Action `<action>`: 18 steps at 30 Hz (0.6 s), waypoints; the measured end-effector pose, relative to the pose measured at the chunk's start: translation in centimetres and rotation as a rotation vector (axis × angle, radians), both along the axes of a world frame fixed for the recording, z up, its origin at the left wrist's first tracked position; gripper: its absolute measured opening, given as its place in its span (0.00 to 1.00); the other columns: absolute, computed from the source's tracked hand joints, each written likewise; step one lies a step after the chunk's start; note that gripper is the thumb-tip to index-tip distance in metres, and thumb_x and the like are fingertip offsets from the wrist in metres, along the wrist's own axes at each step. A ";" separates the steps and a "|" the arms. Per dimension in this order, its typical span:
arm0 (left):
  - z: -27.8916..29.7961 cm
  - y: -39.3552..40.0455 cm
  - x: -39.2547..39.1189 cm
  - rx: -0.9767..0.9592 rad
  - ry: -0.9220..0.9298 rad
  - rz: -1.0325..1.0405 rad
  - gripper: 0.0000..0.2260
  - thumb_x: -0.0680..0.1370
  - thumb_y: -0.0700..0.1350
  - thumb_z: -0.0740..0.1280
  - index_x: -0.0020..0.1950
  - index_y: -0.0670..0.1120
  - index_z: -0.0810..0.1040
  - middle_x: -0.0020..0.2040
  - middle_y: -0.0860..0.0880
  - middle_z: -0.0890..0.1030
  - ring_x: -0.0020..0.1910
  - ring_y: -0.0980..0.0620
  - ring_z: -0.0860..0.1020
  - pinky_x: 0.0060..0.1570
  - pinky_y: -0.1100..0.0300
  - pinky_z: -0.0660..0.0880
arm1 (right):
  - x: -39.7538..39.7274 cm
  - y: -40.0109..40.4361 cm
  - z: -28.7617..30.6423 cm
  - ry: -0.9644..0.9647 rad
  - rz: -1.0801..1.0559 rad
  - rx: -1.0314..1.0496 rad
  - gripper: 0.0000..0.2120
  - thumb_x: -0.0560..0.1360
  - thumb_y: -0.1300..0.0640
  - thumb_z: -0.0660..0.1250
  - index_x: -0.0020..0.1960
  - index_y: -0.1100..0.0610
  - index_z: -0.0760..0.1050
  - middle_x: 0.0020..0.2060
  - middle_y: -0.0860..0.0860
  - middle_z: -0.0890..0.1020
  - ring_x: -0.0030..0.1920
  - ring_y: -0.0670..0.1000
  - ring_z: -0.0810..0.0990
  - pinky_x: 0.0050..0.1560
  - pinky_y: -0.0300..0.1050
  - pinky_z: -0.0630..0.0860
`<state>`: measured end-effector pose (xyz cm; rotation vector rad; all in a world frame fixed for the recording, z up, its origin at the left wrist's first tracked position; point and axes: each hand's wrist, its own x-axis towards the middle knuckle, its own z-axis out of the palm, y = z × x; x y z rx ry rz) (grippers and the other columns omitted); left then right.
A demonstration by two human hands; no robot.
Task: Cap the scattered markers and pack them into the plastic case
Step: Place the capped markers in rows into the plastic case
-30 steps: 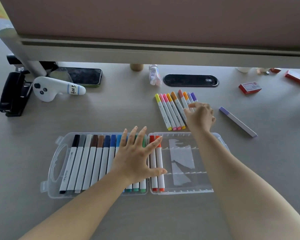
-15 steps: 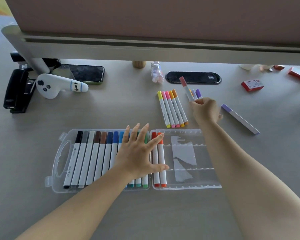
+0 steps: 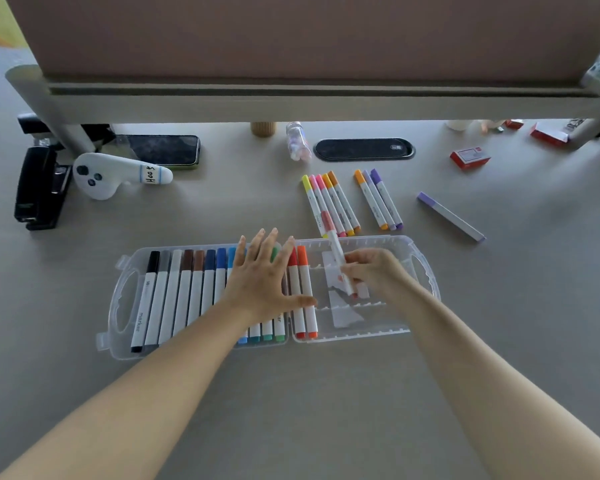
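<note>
An open clear plastic case [image 3: 425, 271] lies flat on the desk. Its left half holds a row of capped markers [image 3: 184, 296] from black to green, and two red and orange markers [image 3: 302, 299] sit at the left of its right half. My left hand [image 3: 262, 278] presses flat, fingers spread, on the markers in the left half. My right hand [image 3: 374, 271] grips a pink-capped marker [image 3: 335, 244] over the bare right half, cap end pointing away from me. Behind the case lie several capped markers [image 3: 331, 202] and three more [image 3: 378, 199]. A lone purple marker [image 3: 449, 215] lies to the right.
A black stapler [image 3: 39, 188], a white controller [image 3: 118, 174] and a phone [image 3: 160, 148] sit at the back left. A small bottle [image 3: 298, 142], a black cable port [image 3: 364, 149] and red boxes [image 3: 470, 158] lie along the back under a shelf [image 3: 309, 98].
My right hand has lifted the pink-capped marker out of the loose row and carried it toward me over the right half of the case. My left hand has stayed on the packed markers.
</note>
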<state>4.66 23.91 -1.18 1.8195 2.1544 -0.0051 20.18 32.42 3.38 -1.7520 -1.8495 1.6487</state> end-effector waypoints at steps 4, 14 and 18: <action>0.8 -0.8 -0.8 0.044 -0.113 0.058 0.50 0.60 0.77 0.45 0.75 0.50 0.48 0.77 0.46 0.45 0.75 0.45 0.41 0.71 0.48 0.37 | -0.7 -1.4 -1.0 -0.109 0.093 0.014 0.06 0.74 0.61 0.66 0.39 0.61 0.76 0.34 0.54 0.78 0.33 0.50 0.75 0.39 0.41 0.76; 1.2 -3.1 -1.1 0.015 -0.087 0.085 0.35 0.74 0.63 0.59 0.75 0.49 0.52 0.76 0.48 0.49 0.75 0.46 0.43 0.73 0.47 0.40 | -1.9 -2.8 -1.8 -0.344 0.247 0.153 0.14 0.71 0.48 0.69 0.33 0.56 0.74 0.29 0.48 0.74 0.41 0.52 0.75 0.60 0.55 0.73; 1.1 -2.8 -0.9 0.009 -0.110 0.084 0.36 0.73 0.66 0.57 0.75 0.49 0.52 0.76 0.47 0.49 0.75 0.46 0.43 0.72 0.47 0.40 | -1.6 -2.4 -1.5 -0.376 0.303 0.182 0.14 0.72 0.47 0.68 0.35 0.57 0.74 0.30 0.49 0.74 0.39 0.51 0.75 0.57 0.52 0.74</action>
